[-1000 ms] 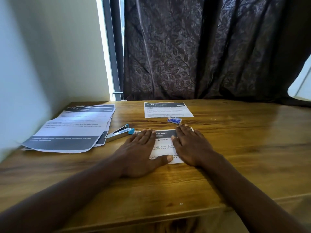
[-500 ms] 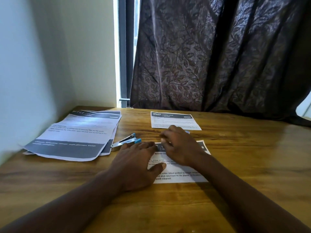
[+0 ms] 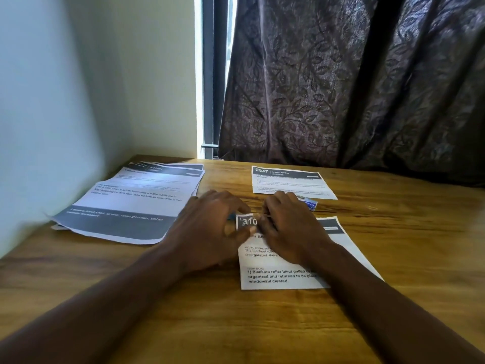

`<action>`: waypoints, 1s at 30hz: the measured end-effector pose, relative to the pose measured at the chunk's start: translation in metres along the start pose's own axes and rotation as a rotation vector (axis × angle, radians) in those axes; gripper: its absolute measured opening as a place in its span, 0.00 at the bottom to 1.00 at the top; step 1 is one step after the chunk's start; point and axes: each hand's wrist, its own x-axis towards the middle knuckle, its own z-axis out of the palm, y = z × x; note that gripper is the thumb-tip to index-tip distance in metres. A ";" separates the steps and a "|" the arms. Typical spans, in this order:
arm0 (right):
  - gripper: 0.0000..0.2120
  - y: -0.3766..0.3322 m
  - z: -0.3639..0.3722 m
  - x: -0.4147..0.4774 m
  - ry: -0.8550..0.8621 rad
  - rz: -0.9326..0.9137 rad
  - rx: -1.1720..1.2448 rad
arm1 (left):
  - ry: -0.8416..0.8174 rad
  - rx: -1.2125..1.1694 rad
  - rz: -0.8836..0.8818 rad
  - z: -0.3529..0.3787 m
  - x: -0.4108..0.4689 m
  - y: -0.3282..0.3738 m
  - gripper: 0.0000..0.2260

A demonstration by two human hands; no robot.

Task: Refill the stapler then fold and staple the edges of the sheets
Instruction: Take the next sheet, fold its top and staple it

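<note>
The wooden bench (image 3: 420, 245) carries a fanned stack of printed sheets (image 3: 131, 200) at its left and a single far sheet (image 3: 291, 183) toward the back. A near sheet (image 3: 286, 275) lies flat in front, with a small blue staple box (image 3: 311, 205) between the two.

Head-worn view, forward-down, close over the table (image 3: 399, 248)

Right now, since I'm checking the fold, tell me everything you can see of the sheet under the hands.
The sheet is white printed paper with a dark header band along its far edge, a white number starting 310, and black text, bold near the bottom. It lies flat, slightly skewed, on the wooden table. The left hand and right hand meet over its far left corner, hiding whether it is folded or pinched.
</note>
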 end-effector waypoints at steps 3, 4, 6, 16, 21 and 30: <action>0.09 -0.001 0.000 -0.001 0.010 0.000 0.020 | 0.015 0.092 -0.082 -0.008 0.000 -0.006 0.24; 0.09 -0.001 0.000 -0.002 0.010 0.000 0.034 | -0.002 0.138 -0.121 -0.010 -0.001 -0.007 0.25; 0.11 0.001 0.002 -0.002 0.008 0.001 0.043 | -0.042 0.218 -0.203 -0.011 -0.002 -0.010 0.26; 0.20 0.004 -0.004 -0.004 0.042 0.024 0.099 | 0.001 0.115 -0.267 -0.005 -0.001 -0.023 0.16; 0.11 0.007 -0.008 -0.005 0.214 0.065 0.342 | 0.117 -0.155 -0.217 -0.006 0.002 -0.023 0.12; 0.14 0.008 -0.007 -0.002 0.278 0.103 0.524 | -0.012 -0.594 -0.194 0.000 0.003 -0.021 0.09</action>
